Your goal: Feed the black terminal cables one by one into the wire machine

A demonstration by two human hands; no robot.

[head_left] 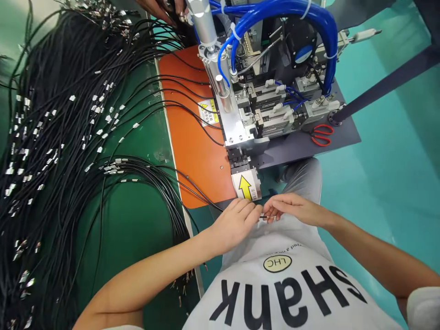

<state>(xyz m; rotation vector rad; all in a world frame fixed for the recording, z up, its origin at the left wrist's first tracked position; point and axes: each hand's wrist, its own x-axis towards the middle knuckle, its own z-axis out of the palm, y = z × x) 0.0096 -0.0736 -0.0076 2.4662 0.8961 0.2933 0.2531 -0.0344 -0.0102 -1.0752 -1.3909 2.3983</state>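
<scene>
Green tbl (127, 247), 1 orange plate (195, 169), L hand (237, 222) closed on 1 blk cable (263, 217), R hand (292, 206) half-curled, grip unclear

Worn on the head, a single camera looks forward and steeply down over a lettered white T-shirt (250, 268) at close range, left hand (236, 223) and right hand (297, 209) below mid-frame, pneumatic machine (237, 120) beyond, green counter (132, 224) leftward.

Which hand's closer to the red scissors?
Right. The right hand is on the wearer's side of the scissors, slightly left of them in the picture; the left hand is farther left, by the arrow label.
</scene>
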